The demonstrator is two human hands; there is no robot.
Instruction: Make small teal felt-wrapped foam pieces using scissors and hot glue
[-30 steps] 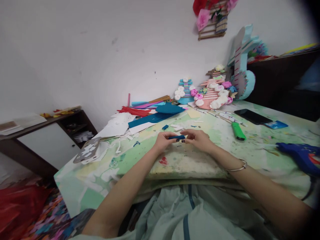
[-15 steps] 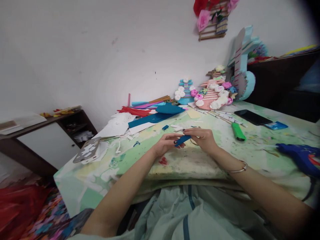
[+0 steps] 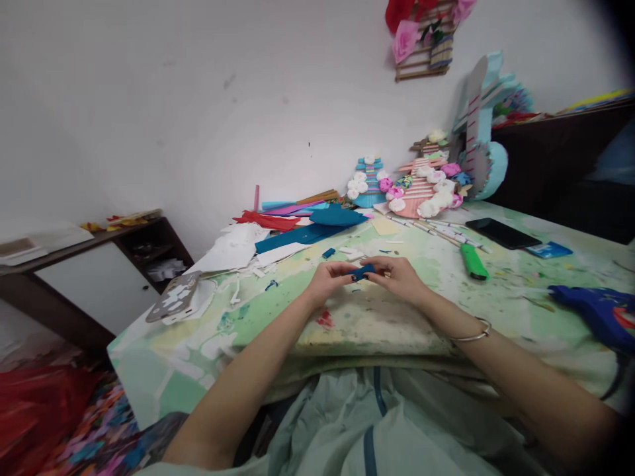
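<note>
Between my two hands is a small strip of dark blue paper (image 3: 362, 272), held just above the table. My left hand (image 3: 330, 283) pinches its left end between thumb and fingers. At the other end, my right hand (image 3: 394, 276) grips it the same way, with a bracelet on that wrist. Part of the strip is hidden by the fingertips. A small blue piece (image 3: 328, 253) lies on the table beyond my left hand, near some white scraps (image 3: 351, 252). Larger blue sheets (image 3: 302, 237) lie farther back.
On the stained tablecloth (image 3: 278, 317) to the right are a green lighter-like object (image 3: 473, 262), a black phone (image 3: 502, 233) and a blue glue gun (image 3: 592, 311). Several rolled paper sticks (image 3: 441, 231) lie behind. Flower-decorated guitar-shaped crafts (image 3: 419, 192) stand by the wall. A grey patterned case (image 3: 174, 297) is at left.
The blue strip has turned more level and shows less of itself. My fingers have closed in at both its ends, with both thumbs now on the near side.
</note>
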